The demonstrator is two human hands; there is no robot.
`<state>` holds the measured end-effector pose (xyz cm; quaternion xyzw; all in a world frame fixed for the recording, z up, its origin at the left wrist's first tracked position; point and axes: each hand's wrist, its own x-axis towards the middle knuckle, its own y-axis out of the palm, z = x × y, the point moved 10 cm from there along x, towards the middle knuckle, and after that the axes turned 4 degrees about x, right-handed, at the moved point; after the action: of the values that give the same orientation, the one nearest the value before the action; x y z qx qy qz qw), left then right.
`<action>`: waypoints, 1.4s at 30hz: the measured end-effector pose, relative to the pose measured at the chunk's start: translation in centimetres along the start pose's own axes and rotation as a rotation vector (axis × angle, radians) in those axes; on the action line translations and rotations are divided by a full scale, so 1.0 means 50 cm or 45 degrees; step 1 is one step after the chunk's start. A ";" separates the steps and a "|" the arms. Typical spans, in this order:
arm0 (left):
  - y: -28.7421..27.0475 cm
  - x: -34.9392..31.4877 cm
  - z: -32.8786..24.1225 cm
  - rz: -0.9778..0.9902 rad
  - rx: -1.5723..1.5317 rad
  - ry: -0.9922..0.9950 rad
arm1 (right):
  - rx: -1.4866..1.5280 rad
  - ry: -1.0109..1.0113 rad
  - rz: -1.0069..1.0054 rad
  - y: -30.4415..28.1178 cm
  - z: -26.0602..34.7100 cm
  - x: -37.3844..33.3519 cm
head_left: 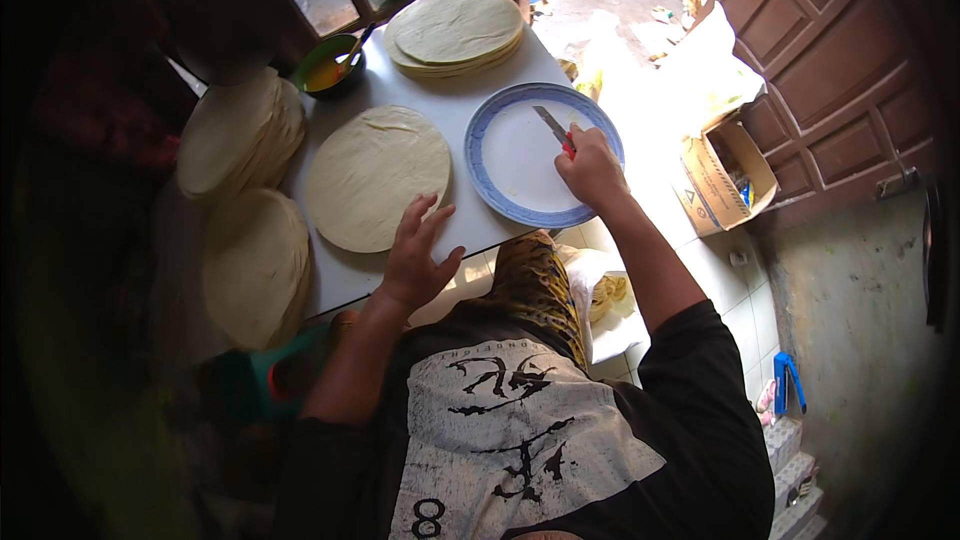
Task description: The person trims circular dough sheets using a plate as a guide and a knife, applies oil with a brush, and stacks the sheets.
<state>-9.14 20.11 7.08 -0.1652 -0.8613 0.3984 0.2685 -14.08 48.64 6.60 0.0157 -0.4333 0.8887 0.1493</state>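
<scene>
My right hand (592,168) grips a knife (551,124) by its red handle, the blade pointing to the far left over a white plate (510,175) with a blue rim. With fingers spread, my left hand (418,258) rests at the near right edge of a round flat sheet of dough (375,180) on the white table. I cannot tell if its fingertips press on the dough. Nothing is held in that hand.
Stacks of round dough sheets stand at the back (455,30), at the left (240,135) and at the near left (255,268). A dark bowl (330,65) holds orange liquid and a utensil. Right of the table are a cardboard box (712,185) and a brown door (830,60).
</scene>
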 end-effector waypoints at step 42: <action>-0.129 -0.080 0.160 -0.119 0.260 0.104 | -0.126 -1.248 0.815 0.314 0.413 -0.129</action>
<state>-11.16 9.29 6.48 -0.1129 -0.8113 0.4640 0.3372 -14.40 21.90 6.45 0.2861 -0.4758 0.7574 -0.3438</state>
